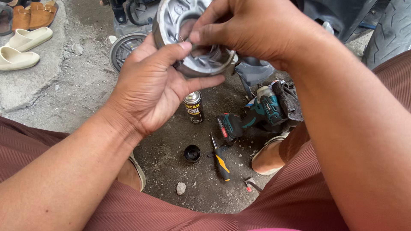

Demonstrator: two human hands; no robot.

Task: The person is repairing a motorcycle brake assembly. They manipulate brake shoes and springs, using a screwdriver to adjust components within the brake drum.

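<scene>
My left hand (pixel 150 87) cradles a round silver metal part (pixel 180 19), a finned disc-like casting, from below, with the thumb pressed on its rim. My right hand (pixel 248 30) comes from the right and pinches at the part's inner edge with thumb and forefinger, beside my left thumb. Both hands hold the part up above the concrete floor, between my knees. The far half of the part is hidden behind my right hand.
On the floor lie a black spray can (pixel 194 107), its black cap (pixel 192 153), a teal cordless driver (pixel 250 117) on a grey rag (pixel 289 100), a screwdriver (pixel 220 158), another round metal part (pixel 124 47), sandals (pixel 25 40) at the left, a tyre (pixel 391 30) at the right.
</scene>
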